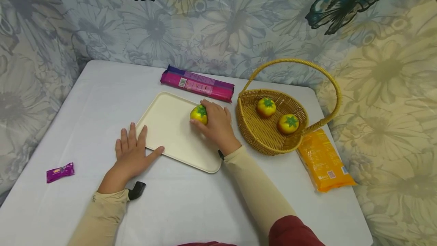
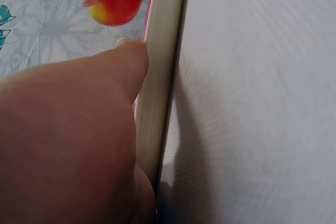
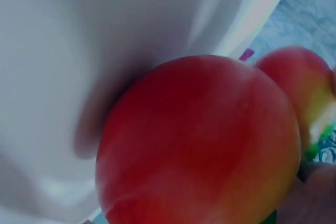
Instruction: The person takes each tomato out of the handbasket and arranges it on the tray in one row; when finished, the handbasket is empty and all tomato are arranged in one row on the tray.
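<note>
My right hand holds a red-and-yellow tomato with a green star-shaped top over the far right part of a cream tray. In the right wrist view a large tomato fills the middle, and a second tomato is beside it near the fingers; the head view hides one of them behind the hand. My left hand lies with spread fingers at the tray's near left edge, its thumb against the rim. Two similar tomatoes sit in a wicker basket to the right.
A long purple-and-pink packet lies behind the tray. An orange packet is at the right, partly beneath the basket's handle. A small purple wrapped snack lies at the left. The basket's tall handle arches up on the right.
</note>
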`<control>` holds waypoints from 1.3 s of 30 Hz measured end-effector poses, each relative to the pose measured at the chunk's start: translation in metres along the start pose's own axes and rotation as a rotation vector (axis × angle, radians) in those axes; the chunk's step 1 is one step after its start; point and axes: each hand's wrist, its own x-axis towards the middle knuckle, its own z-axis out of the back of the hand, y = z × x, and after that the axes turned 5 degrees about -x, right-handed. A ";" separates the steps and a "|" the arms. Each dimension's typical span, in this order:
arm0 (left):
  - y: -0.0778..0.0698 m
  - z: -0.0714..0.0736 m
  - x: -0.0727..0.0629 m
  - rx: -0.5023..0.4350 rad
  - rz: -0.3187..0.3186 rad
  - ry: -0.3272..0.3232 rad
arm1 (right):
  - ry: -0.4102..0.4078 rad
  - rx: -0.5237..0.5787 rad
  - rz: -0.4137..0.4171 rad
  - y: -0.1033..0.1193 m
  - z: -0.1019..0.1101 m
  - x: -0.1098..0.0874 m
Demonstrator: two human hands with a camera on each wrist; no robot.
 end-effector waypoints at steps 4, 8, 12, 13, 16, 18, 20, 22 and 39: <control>0.001 -0.001 0.000 0.002 0.000 0.003 | 0.062 -0.053 -0.018 0.001 -0.002 -0.001; 0.000 0.000 0.000 -0.001 0.002 0.013 | 0.105 -0.100 -0.036 0.001 -0.005 -0.002; -0.002 0.000 -0.001 -0.002 0.000 0.019 | 0.128 -0.150 -0.044 0.001 -0.006 -0.003; -0.001 -0.001 -0.001 -0.002 -0.005 0.013 | 0.130 -0.156 -0.045 0.001 -0.006 -0.003; 0.002 -0.004 0.001 -0.001 -0.017 0.000 | 0.132 -0.173 -0.054 0.001 -0.006 -0.003; 0.003 -0.005 0.002 0.000 -0.022 -0.006 | 0.141 -0.180 -0.063 0.000 -0.005 -0.002; 0.002 -0.004 0.002 0.003 -0.019 -0.004 | 0.155 -0.174 -0.072 0.000 -0.004 -0.002; 0.000 -0.003 0.001 0.004 -0.014 0.003 | 0.165 -0.158 -0.082 0.000 -0.002 -0.002; 0.000 -0.002 0.001 -0.007 -0.008 0.002 | 0.139 -0.273 -0.079 -0.002 0.002 -0.006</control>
